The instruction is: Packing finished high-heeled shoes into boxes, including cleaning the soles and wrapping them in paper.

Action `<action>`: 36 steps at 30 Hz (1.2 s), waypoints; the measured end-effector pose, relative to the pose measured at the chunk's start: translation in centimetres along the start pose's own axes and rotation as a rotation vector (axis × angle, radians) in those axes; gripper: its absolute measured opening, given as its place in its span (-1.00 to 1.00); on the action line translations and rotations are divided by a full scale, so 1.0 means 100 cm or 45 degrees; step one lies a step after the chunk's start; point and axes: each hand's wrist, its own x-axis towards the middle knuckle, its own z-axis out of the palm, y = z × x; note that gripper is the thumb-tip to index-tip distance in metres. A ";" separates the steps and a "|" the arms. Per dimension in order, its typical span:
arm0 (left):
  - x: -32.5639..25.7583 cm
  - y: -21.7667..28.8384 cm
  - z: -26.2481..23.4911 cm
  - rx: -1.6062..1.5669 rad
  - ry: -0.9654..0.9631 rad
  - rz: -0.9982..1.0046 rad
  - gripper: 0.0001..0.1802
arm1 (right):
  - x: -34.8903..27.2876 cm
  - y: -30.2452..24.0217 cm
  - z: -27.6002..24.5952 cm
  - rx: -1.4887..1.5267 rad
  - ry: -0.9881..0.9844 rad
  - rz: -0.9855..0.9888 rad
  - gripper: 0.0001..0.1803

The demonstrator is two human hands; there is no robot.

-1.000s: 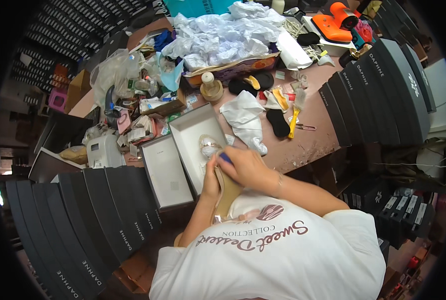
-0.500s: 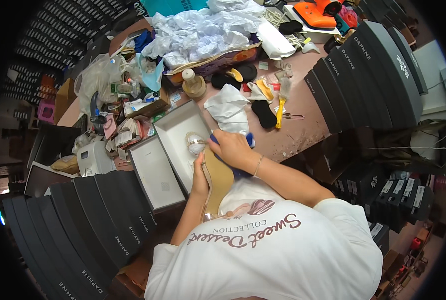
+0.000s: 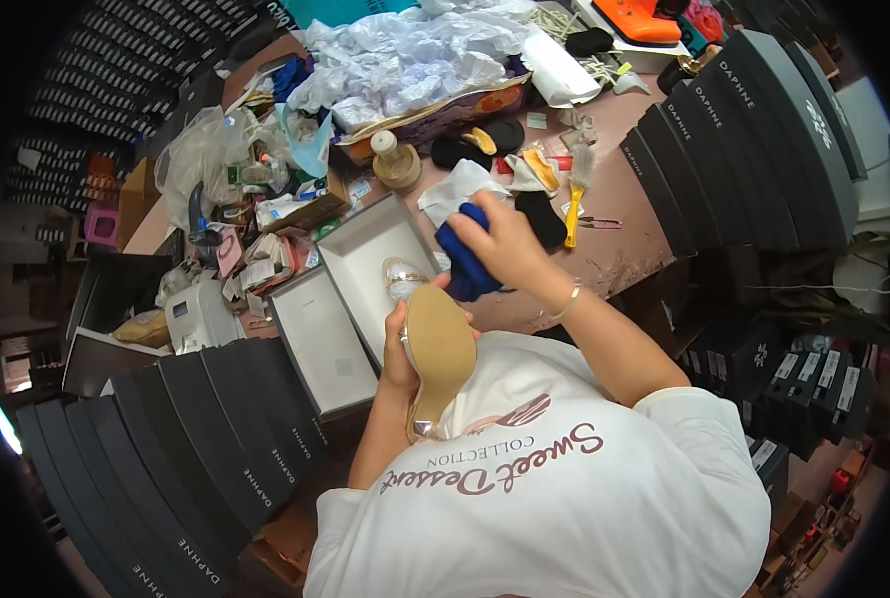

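My left hand is closed around a heeled sandal, its tan sole turned up and its heel end toward my shirt. In my right hand is a bunched dark blue cloth, held just beyond the toe of the sole and apart from it. An open white-lined shoebox lies left of my hands. Inside it rests the other sandal, with white stuffing in it. The box's lid lies beside it, inner side up. White tissue paper sits beyond the cloth.
Dark shoeboxes stand in a row at the left, and more at the right. A pump bottle, a yellow-handled brush and black pads lie on the table. Crumpled white paper fills a container at the back.
My right hand has lifted the blue cloth off the sandal, up and to the right. More of the sole now shows; my left hand still holds the sandal.
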 end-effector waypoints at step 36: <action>0.017 -0.017 0.026 0.049 -0.211 0.030 -0.05 | 0.004 0.116 -0.153 -1.063 0.213 -0.100 -0.76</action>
